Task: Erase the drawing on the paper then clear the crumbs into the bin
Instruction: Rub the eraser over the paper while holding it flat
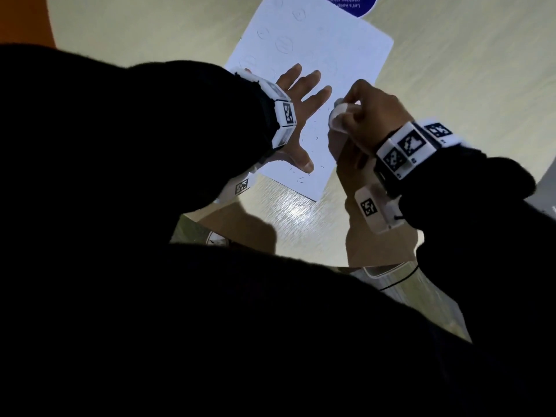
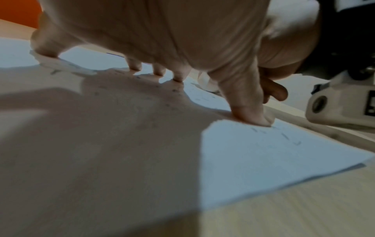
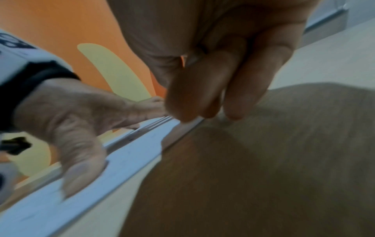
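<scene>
The sheet of paper (image 1: 313, 55) is laid on the pale wood-grain table (image 1: 451, 70), its long axis run from about 7 o'clock near the body to 1 o'clock far. The left hand (image 1: 296, 115) is spread flat on the near half of the sheet, fingers straight and splayed, thumb tip pressed close to the near edge; nothing is gripped, the sheet is only pinned. The right hand (image 1: 365, 112) is curled round a white eraser (image 1: 340, 115), pinched between thumb and fingers, its tip set on or just above the paper near the right edge, at 3 o'clock of the left fingertips. From the right wrist view the eraser is mostly hidden by the fingers (image 3: 194, 89), so contact with the sheet cannot be confirmed.

Faint pencil circles (image 1: 284, 45) are left on the far half, at 11 to 12 o'clock of the eraser, nearer to the right hand's reach once it is moved forward. Dark eraser crumbs (image 1: 316, 138) are scattered between the two hands and toward the near corner. No bin is seen.

A blue round sticker (image 1: 352, 4) is cut off at the top edge; upside-down white print is partly read as "Let's keep", the rest too blurred. Square black-and-white marker tags are carried on both wrist units.
</scene>
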The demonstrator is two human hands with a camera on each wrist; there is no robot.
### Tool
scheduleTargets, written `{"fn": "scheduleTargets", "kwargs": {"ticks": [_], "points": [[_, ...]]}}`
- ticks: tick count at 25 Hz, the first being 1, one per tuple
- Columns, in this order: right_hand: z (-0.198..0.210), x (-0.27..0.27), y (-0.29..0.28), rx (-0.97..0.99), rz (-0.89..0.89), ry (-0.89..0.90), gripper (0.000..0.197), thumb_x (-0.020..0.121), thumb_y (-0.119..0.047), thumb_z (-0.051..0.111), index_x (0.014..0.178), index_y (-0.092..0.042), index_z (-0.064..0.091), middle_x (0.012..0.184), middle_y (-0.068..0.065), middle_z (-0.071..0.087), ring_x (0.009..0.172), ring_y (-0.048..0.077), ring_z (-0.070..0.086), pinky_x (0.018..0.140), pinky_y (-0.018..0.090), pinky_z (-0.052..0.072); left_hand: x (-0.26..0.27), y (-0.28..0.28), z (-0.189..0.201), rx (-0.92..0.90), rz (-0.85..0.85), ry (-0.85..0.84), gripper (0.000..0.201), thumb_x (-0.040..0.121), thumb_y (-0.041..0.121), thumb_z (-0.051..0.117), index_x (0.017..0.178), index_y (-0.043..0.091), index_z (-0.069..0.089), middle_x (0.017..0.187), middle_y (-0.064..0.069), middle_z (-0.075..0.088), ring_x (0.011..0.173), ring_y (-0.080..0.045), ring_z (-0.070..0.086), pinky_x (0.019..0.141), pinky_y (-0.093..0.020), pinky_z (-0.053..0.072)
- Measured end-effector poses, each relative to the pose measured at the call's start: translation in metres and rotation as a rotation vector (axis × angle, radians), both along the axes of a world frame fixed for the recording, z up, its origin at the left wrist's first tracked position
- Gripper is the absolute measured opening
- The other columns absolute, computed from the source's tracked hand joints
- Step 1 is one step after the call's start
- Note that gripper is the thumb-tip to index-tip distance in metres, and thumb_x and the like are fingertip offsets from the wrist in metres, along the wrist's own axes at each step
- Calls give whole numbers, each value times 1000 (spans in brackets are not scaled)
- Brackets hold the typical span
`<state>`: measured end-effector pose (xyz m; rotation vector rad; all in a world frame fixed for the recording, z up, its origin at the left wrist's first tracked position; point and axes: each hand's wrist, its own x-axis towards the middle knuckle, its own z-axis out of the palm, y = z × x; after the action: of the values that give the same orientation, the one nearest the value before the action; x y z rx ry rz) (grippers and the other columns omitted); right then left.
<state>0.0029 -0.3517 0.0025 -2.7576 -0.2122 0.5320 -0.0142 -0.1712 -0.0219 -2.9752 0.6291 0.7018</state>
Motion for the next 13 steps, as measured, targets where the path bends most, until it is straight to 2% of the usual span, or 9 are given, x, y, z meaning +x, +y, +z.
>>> {"fn": "scheduleTargets", "kwargs": {"ticks": [4, 8, 11, 13], "points": [[8, 28, 2, -26, -87, -44, 29, 89, -30, 52, 114, -16, 53, 114, 12, 61, 104, 31, 58, 74, 27, 35, 0, 0, -4, -32, -18, -17, 132, 53, 90, 50, 152, 27, -9, 160, -1, -15, 146, -26, -15, 113, -57, -4], [5, 0, 1, -5, -16, 6, 26, 89, -28, 50, 112, -16, 51, 104, 1, 60, 91, 23, 55, 72, 27, 34, 2, 3, -4, 6, -16, 3, 132, 55, 89, 53, 153, 27, -10, 160, 0, -16, 146, -25, -15, 112, -59, 0], [7, 14, -1, -18, -53, -21, 26, 89, -29, 53, 113, -18, 53, 117, 6, 62, 104, 29, 57, 74, 27, 36, 1, 1, -4, -13, -15, -10, 131, 56, 89, 53, 152, 29, -11, 160, 1, -17, 146, -24, -16, 112, -60, -2], [13, 26, -1, -35, -75, -37, 25, 90, -28, 52, 113, -18, 52, 115, 8, 62, 100, 31, 57, 72, 28, 35, 2, 0, -6, -7, -4, -1, 131, 55, 90, 53, 152, 30, -12, 159, 2, -19, 146, -24, -17, 111, -61, -2]]}}
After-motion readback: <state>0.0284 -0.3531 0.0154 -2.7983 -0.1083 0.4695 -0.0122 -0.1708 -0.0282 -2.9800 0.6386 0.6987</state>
